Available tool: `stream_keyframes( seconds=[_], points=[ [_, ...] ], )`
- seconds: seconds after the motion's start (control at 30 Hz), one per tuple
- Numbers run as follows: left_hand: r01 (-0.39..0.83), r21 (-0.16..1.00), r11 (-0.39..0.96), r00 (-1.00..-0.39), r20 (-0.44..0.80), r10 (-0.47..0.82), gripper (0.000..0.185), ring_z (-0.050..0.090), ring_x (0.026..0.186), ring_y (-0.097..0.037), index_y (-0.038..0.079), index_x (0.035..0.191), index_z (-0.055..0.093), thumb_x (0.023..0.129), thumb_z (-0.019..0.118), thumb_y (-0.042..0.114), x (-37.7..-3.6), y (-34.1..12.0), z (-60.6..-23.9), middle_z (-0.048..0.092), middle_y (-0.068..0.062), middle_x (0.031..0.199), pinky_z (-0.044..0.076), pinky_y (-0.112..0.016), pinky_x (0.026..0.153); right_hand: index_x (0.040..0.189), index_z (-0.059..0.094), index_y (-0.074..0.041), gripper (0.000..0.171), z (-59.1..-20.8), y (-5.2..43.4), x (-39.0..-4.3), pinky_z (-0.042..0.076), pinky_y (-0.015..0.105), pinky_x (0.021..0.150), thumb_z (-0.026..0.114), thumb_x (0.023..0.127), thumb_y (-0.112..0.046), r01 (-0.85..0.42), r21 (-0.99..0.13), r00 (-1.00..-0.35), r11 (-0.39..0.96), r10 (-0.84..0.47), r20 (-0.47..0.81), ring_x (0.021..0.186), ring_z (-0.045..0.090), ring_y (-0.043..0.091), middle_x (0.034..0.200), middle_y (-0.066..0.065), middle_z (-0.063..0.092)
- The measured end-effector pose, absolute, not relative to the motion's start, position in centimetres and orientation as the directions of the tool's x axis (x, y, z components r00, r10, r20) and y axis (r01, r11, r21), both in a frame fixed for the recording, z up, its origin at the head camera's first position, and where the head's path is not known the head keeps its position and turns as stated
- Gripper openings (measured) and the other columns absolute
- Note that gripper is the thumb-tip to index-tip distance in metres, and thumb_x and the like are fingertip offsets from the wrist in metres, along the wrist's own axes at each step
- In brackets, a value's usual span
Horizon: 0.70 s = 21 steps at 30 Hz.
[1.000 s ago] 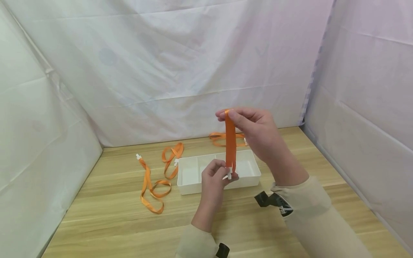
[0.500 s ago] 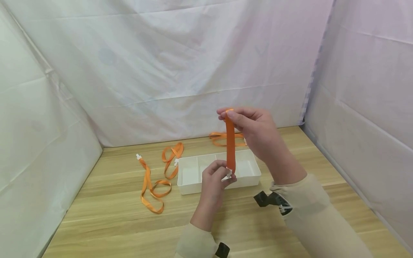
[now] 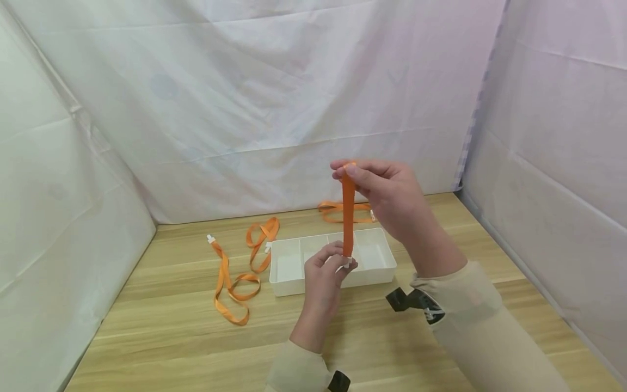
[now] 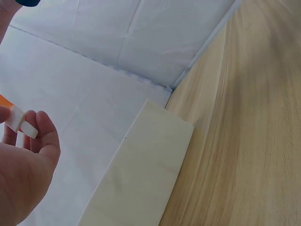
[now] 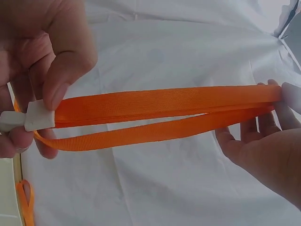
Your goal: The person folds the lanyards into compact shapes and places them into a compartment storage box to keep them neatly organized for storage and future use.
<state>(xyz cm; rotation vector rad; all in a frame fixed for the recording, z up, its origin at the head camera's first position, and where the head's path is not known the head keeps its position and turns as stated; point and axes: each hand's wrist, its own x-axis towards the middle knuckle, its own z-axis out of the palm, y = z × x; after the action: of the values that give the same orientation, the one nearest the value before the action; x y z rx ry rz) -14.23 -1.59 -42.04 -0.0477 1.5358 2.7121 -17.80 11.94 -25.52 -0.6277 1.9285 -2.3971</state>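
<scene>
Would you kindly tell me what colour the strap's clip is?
White; the clip on the orange strap shows best in the right wrist view.

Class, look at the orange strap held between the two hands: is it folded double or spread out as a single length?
Folded double. The orange strap runs as two layers from the left hand at the white clip to the right hand, which pinches the fold.

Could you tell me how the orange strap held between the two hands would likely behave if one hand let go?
The orange strap probably flops: one ply sags in the right wrist view, and the loose straps lie in curls. It looks thin, so likely light. Its white clip seems the only stiff part.
</scene>
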Motion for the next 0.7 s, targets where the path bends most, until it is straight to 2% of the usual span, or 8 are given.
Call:
stream_keyframes(
  seconds=[0.07, 0.27, 0.47, 0.63, 0.7],
  points=[
    [-0.045, 0.852, -0.521, -0.999, -0.040, 0.019, 0.021, 0.067, 0.084, -0.018, 0.011, 0.079, 0.068, 0.089, 0.057, -0.003, -14.2, -1.6, -42.1, 0.067, -0.003, 0.110, 0.064, -0.035, 0.087, 0.099, 0.085, -0.012, 0.015, -25.4, 11.9, -17.9, 0.049, 0.033, 0.095, 0.070, 0.103, -0.012, -0.243, -0.939, -0.922, -0.244, -0.242, 0.301, 0.114, 0.070, 0.030, 0.110, 0.003, 0.082],
    [-0.062, 0.857, -0.512, -0.998, -0.043, 0.050, 0.022, 0.063, 0.081, -0.016, 0.012, 0.076, 0.065, 0.088, 0.053, -0.001, -14.0, -1.7, -41.6, 0.065, -0.002, 0.098, 0.061, -0.035, 0.087, 0.098, 0.086, -0.011, 0.017, -25.6, 11.6, -18.0, 0.055, 0.034, 0.104, 0.070, 0.102, -0.008, -0.257, -0.930, -0.911, -0.262, -0.257, 0.324, 0.112, 0.070, 0.031, 0.109, 0.005, 0.082],
    [-0.110, 0.842, -0.528, -0.993, -0.111, 0.029, 0.020, 0.059, 0.074, -0.017, 0.012, 0.070, 0.057, 0.086, 0.052, -0.001, -14.2, -1.9, -41.1, 0.060, -0.002, 0.087, 0.058, -0.035, 0.082, 0.099, 0.086, -0.013, 0.017, -25.6, 11.4, -17.9, 0.053, 0.036, 0.109, 0.070, 0.102, -0.009, -0.263, -0.932, -0.906, -0.251, -0.267, 0.328, 0.114, 0.070, 0.032, 0.110, 0.003, 0.082],
    [-0.083, 0.869, -0.488, -0.996, -0.084, 0.020, 0.016, 0.064, 0.077, -0.016, 0.009, 0.081, 0.066, 0.090, 0.057, -0.001, -14.1, -2.0, -41.2, 0.066, -0.003, 0.093, 0.061, -0.034, 0.085, 0.103, 0.085, -0.012, 0.014, -25.4, 11.4, -17.9, 0.051, 0.035, 0.112, 0.071, 0.102, -0.012, -0.276, -0.935, -0.910, -0.224, -0.253, 0.329, 0.117, 0.070, 0.031, 0.110, 0.002, 0.082],
    [-0.037, 0.892, -0.451, -0.999, -0.039, 0.006, 0.010, 0.068, 0.077, -0.016, 0.003, 0.089, 0.072, 0.093, 0.063, 0.001, -13.9, -2.0, -41.3, 0.071, -0.003, 0.093, 0.062, -0.032, 0.085, 0.105, 0.085, -0.010, 0.013, -25.3, 11.4, -18.0, 0.051, 0.033, 0.113, 0.073, 0.101, -0.013, -0.290, -0.932, -0.912, -0.215, -0.232, 0.337, 0.117, 0.070, 0.029, 0.108, 0.000, 0.083]
  ],
)
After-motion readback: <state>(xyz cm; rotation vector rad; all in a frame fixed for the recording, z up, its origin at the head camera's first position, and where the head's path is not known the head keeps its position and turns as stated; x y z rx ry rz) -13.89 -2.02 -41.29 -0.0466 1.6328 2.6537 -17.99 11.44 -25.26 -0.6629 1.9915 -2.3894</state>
